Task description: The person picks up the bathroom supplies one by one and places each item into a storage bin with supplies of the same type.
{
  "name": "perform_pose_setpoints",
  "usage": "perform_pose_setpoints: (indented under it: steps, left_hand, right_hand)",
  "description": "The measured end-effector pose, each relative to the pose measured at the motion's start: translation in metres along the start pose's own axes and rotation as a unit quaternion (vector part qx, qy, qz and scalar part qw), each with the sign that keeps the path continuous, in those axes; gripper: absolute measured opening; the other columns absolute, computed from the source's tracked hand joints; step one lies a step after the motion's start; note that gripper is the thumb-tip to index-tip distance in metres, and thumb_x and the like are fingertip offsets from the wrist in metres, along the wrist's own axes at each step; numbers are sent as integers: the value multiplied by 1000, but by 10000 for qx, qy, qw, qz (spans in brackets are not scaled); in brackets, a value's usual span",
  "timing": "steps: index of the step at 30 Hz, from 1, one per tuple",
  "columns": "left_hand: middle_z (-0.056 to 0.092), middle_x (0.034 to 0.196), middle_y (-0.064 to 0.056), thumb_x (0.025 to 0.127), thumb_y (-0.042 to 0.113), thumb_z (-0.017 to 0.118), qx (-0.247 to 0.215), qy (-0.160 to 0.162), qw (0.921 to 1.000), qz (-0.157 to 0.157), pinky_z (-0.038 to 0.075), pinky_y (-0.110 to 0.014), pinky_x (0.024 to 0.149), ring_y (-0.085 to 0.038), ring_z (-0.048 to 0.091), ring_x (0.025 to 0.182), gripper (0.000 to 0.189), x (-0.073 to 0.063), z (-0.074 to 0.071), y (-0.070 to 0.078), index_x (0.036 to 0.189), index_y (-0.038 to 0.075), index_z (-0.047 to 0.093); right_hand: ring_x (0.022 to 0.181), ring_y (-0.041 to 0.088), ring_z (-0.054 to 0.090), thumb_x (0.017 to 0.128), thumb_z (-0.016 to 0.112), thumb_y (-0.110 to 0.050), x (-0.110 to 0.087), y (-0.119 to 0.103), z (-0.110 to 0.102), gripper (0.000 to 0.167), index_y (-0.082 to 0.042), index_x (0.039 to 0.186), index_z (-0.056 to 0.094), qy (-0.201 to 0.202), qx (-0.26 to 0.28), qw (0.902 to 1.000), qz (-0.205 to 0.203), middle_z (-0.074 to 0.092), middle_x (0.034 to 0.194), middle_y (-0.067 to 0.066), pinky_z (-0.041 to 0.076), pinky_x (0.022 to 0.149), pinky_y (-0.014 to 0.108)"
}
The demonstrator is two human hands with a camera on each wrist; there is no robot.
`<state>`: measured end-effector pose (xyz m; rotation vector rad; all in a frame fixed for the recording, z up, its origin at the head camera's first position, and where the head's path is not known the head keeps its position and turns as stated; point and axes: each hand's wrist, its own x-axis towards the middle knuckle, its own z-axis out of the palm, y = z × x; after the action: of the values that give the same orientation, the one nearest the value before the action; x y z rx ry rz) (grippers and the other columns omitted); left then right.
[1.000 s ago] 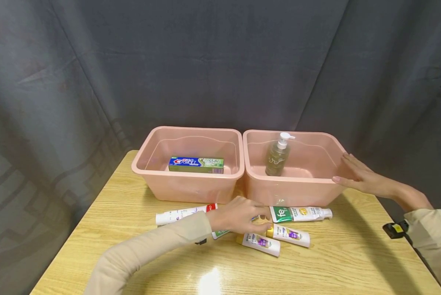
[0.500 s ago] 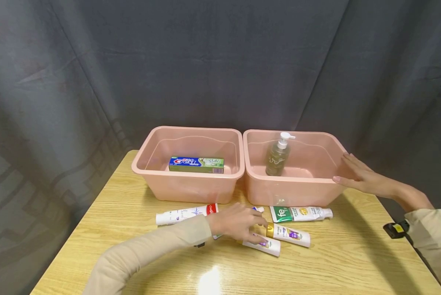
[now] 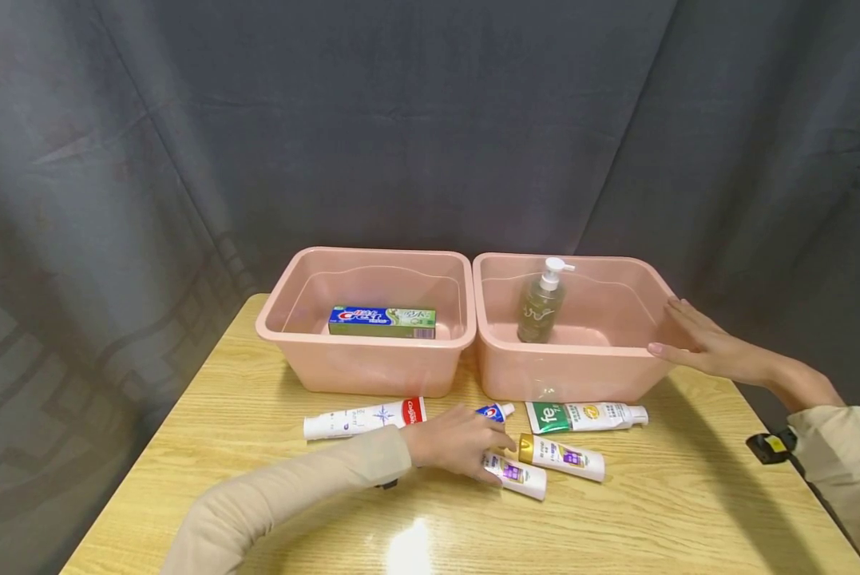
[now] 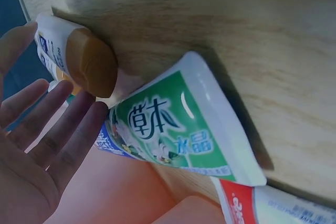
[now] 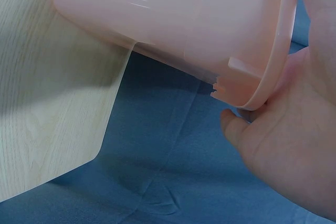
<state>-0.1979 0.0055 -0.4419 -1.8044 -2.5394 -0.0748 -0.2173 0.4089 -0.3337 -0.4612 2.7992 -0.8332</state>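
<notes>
My left hand (image 3: 461,443) reaches over a small white tube (image 3: 519,477), its fingers loosely extended. In the left wrist view, that tube's gold cap (image 4: 92,66) lies close to the spread fingers, and the thumb is near its far end. Just beside the fingertips is a green-and-blue toothpaste tube (image 4: 157,114), mostly hidden by the hand in the head view. My right hand (image 3: 717,347) rests on the right corner of the right pink bin (image 3: 566,375), fingers fairly straight along the side and thumb on the front rim. A pump bottle (image 3: 540,307) stands inside that bin.
The left pink bin (image 3: 372,367) contains a Crest toothpaste box (image 3: 382,322). On the table (image 3: 659,511) lie a Colgate tube (image 3: 365,418), a second gold-capped tube (image 3: 566,458) and a green-and-white toothpaste tube (image 3: 588,417). A grey curtain (image 3: 430,128) hangs behind.
My left hand has drawn slightly left and toward the table's front, uncovering the blue end of the toothpaste tube and the second gold cap. The right hand has stayed on the bin.
</notes>
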Motion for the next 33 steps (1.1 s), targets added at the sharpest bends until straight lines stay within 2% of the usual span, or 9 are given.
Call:
perform_pose_setpoints:
  steps: [11,19,29,33]
  left_hand:
    - [70,113,12,80,56,77,-9,-269,9996,-97,36,-13,52,1,61,81,52,-1,3,3,120,24,71]
    - [70,95,14,79,47,82,-156,-420,9989,-120,36,-14,51,4,51,67,47,-1,4,5,117,22,72]
    - [71,96,14,80,40,82,-256,-399,9988,-95,34,-14,50,3,47,65,40,0,1,7,114,20,73]
    - [70,91,14,80,39,82,-349,-403,9985,-143,34,-14,50,2,47,61,39,0,-1,7,112,19,74]
  right_hand:
    - [142,47,-23,96,58,-33,0,0,0,97,-17,157,-15,26,-14,10000,-41,-23,161,18,-1,94,84]
    - [142,46,-24,97,57,-33,0,-1,0,96,-16,157,-15,22,-31,10000,-60,-23,161,18,-2,94,84]
    - [142,46,-25,97,57,-33,1,0,1,95,-18,157,-15,43,-55,9999,-90,-22,161,17,-5,94,84]
    - [142,45,-26,97,57,-33,1,-1,1,96,-18,157,-15,33,-49,10000,-76,-23,161,18,-6,94,83]
